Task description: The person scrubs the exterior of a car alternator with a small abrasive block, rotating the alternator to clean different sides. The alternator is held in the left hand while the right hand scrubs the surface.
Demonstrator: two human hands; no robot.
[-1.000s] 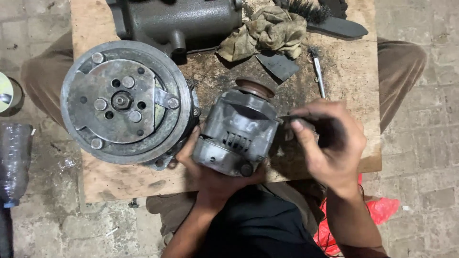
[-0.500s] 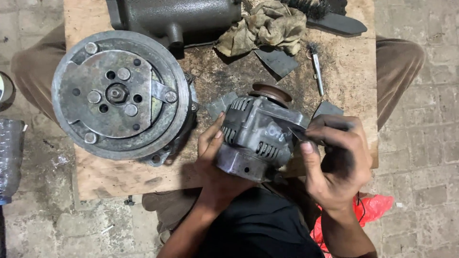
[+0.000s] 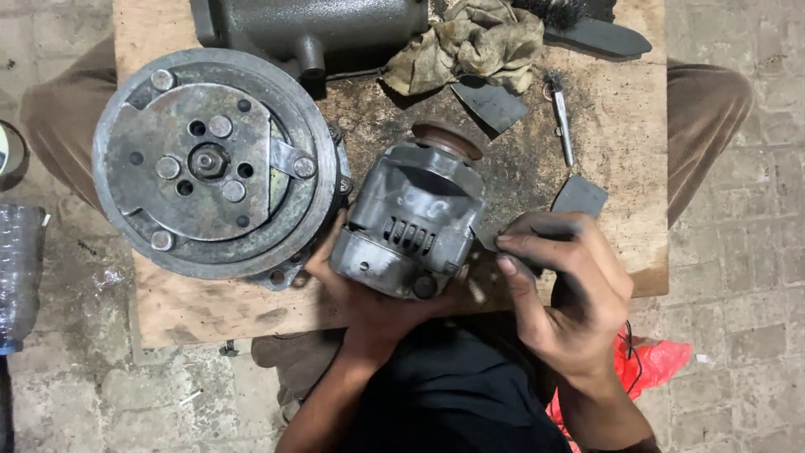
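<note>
At the counter's near edge, the left hand closes its grip from beneath on a grey alternator, while the right hand pinches a small dark piece of abrasive sheet against its 3 o'clock side. From the alternator, a large clutch pulley touches at 9 o'clock, a crumpled rag lies at 12, and a clear plastic bottle, contents unclear, stands on the floor far toward 9 o'clock.
</note>
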